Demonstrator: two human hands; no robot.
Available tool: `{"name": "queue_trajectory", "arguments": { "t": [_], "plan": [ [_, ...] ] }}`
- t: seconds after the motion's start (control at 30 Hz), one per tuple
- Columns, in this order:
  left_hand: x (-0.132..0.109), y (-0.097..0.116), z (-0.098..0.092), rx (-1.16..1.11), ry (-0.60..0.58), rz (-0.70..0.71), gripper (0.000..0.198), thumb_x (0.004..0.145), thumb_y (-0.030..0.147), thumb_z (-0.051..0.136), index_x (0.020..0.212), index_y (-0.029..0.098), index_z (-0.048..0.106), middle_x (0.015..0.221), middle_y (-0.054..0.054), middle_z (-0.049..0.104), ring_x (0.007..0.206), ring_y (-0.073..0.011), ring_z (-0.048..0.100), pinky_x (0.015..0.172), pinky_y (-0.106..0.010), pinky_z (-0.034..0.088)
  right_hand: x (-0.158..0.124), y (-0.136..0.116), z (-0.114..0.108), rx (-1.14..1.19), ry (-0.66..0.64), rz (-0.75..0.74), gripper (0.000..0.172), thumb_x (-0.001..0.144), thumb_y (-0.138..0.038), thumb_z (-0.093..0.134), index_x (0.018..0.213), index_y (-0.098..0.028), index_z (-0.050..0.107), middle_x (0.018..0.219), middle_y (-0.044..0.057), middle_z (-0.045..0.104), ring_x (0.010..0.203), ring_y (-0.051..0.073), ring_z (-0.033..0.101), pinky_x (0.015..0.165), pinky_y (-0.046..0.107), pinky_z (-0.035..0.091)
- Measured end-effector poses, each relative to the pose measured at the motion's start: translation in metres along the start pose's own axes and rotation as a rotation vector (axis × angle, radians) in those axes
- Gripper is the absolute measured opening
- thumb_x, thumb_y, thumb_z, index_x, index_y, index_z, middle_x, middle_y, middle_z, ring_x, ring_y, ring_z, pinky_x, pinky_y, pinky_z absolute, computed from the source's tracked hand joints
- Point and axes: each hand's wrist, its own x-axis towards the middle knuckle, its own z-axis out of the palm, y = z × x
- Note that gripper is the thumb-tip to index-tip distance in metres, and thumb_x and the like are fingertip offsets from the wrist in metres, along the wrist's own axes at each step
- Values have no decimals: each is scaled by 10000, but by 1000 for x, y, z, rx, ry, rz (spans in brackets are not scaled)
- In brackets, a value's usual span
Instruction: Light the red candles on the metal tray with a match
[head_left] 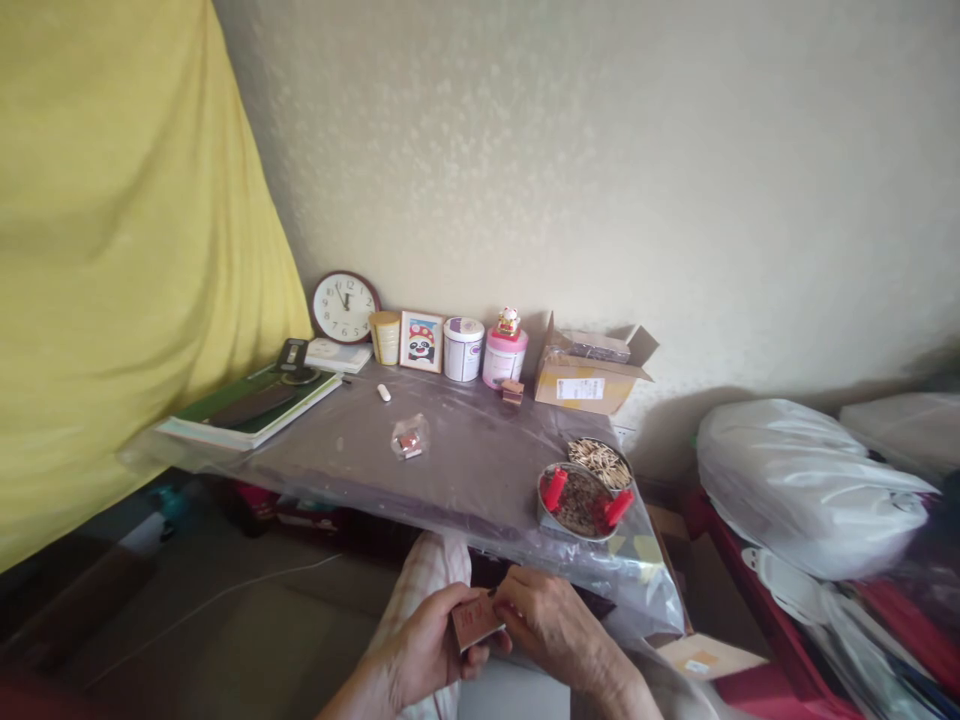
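My left hand [420,640] is closed around a small reddish-brown matchbox [474,622] with red marks on its upper face, held above my lap. At the box's right end, my right hand [553,618] has its fingers bent and pinched together; a tiny dark spot shows by the fingertips, and what they grip is hidden. On the table ahead, a round tin of matchsticks [598,462] stands behind another round tin [577,500] filled with dark brown grains. Two red cylinders [553,488] stick up from that fill.
A small plastic packet [409,438] and a white stub [384,393] lie on the covered table [465,460]. Along the wall stand a clock [346,306], canisters [463,350], a picture [421,342] and an open carton [592,375]. Books [251,405] lie left; bags [810,480] are right.
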Motion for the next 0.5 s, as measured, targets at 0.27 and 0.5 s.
{"name": "queue_trajectory", "arguments": {
  "t": [0.27, 0.5],
  "plan": [
    [1, -1, -2, -1, -5, 7, 336, 893, 345, 437, 796, 119, 666, 646, -140, 737, 433, -105, 529, 449, -204, 260, 2, 1, 1, -10, -47, -9, 189, 888, -77, 566, 814, -183, 704, 833, 27, 729, 746, 156, 688, 650, 227, 467],
    [2, -1, -5, 16, -5, 9, 341, 896, 343, 430, 824, 116, 673, 658, -145, 743, 430, -109, 529, 445, -208, 260, 6, -2, -5, 43, -167, 80, 138, 913, -123, 579, 886, -160, 708, 906, 41, 725, 821, 159, 690, 688, 225, 454]
  ]
}}
